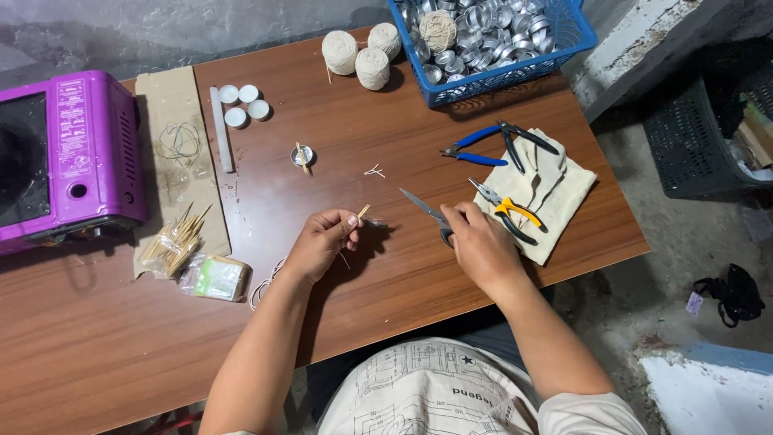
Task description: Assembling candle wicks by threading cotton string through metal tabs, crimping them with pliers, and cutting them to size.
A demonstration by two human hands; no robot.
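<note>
Two hands work at mid-frame over the brown desk (pixel 386 121). Left hand (pixel 322 242) has its fingers (pixel 348 228) pinched together on a short thin wooden stick (pixel 363 212), tip poking up and right past the fingertips, seemingly with a bit of string or wick at it; too small to tell. Stick sits just left of frame centre, held clear of the desk, so its end is presented toward the blades. Right hand (pixel 481 246) is closed around the handles of scissors (pixel 427 212), blades pointing up-left toward the stick but apart from it; whether the blades are parted, cannot tell.

Just right of the scissors, a cream cloth (pixel 555 201) carries yellow-handled pliers (pixel 511 213) and the tips of blue-handled pliers (pixel 483 145): tools parked within the right hand's reach. Small offcuts (pixel 374 171) lie above centre. A small metal cup with a stick across it (pixel 302 155) stands upper left of centre. Further left: white wax discs (pixel 241 105), a white bar (pixel 221 129), cardboard sheet (pixel 181 153) with a wire coil (pixel 177 143), a bundle of sticks (pixel 173 242), a clear packet (pixel 216 278). Purple stove (pixel 60 157) at left edge. Top: three string balls (pixel 362 52), blue basket (pixel 515 76) full of metal cups, one more string ball in it.
</note>
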